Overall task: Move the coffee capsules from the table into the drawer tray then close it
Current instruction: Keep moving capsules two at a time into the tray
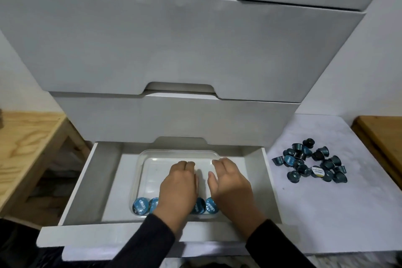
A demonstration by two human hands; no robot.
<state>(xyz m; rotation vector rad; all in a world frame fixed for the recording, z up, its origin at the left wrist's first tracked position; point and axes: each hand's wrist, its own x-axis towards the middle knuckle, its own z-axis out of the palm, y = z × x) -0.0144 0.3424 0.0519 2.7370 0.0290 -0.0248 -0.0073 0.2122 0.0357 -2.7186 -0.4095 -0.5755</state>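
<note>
Two hands [178,189] [230,187] hide part of the tray's [139,172] capsule row [140,206].

I am seeing two bare hands, the left hand [178,189] and the right hand [231,187], with no rings, watch or gloves showing. Each arm is wearing a long dark sleeve, the left sleeve [141,243] and the right sleeve [276,246], plain, close-fitting and ending at the wrist.

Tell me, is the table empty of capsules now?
No, a heap of dark capsules lies on the white table, right of the open drawer.
</note>
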